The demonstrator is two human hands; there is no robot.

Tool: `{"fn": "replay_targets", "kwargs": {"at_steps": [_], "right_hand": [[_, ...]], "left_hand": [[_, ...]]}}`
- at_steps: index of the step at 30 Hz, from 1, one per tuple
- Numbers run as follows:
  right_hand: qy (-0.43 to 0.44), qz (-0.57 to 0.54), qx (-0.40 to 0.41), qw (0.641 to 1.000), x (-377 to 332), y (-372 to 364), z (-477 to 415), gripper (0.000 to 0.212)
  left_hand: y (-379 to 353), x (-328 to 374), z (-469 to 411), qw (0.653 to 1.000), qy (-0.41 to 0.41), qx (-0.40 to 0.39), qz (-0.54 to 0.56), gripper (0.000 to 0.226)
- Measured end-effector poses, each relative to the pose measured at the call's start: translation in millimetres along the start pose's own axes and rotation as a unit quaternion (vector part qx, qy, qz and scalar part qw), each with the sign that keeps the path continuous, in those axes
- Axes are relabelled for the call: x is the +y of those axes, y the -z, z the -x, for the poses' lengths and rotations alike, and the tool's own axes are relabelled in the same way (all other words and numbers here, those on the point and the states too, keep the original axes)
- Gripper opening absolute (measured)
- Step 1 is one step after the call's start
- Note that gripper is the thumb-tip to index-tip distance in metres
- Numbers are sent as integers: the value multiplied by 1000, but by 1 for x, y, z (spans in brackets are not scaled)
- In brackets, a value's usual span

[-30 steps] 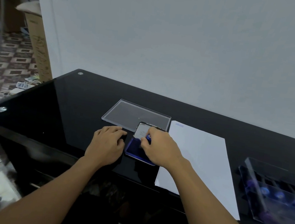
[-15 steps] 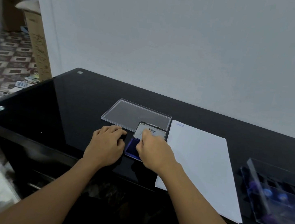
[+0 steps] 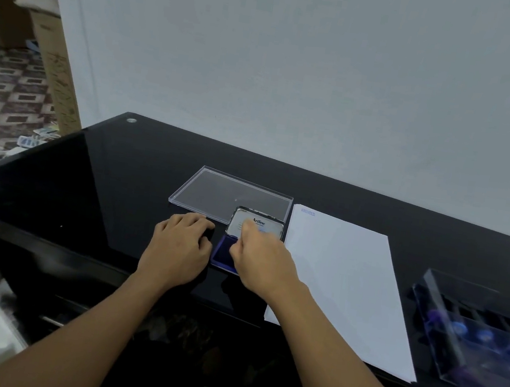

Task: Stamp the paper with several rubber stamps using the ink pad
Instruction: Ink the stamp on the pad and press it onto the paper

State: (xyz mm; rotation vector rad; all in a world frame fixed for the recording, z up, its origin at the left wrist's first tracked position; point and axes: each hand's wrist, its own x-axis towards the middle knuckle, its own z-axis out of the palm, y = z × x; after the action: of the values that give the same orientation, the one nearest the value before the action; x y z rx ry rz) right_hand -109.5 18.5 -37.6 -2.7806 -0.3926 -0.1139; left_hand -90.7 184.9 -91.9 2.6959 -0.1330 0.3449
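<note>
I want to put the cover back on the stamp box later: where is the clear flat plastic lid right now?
In the head view, the clear flat plastic lid lies on the black glass table, left of the white paper sheet and just behind the open blue ink pad.

A glossy black tabletop [image 3: 118, 180] carried a clear lid [image 3: 214, 192], an open ink pad [image 3: 242, 240], white paper [image 3: 342, 287], and a clear stamp case [image 3: 482, 340] at the right.

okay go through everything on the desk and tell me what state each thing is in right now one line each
ink pad: open, lid raised at the back
paper: flat, one faint stamp at its top left
clear lid: off, lying flat
stamp box: uncovered, stamps inside
left hand: resting beside the pad
right hand: closed, over the pad
</note>
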Motion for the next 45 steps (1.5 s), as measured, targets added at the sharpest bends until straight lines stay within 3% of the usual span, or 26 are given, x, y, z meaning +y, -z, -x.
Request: {"fn": "replay_targets", "kwargs": {"at_steps": [19, 32, 45], "right_hand": [[-30, -23, -20, 999, 2, -3, -9, 17], [-2, -8, 24, 1000, 0, -5, 6, 15], [-29, -22, -15, 999, 0, -2, -5, 17]], "left_hand": [[-1, -1, 1, 1000, 1, -1, -2, 35], [0, 1, 1, 1000, 3, -2, -4, 36], [-1, 0, 1, 1000, 4, -1, -6, 38]]}}
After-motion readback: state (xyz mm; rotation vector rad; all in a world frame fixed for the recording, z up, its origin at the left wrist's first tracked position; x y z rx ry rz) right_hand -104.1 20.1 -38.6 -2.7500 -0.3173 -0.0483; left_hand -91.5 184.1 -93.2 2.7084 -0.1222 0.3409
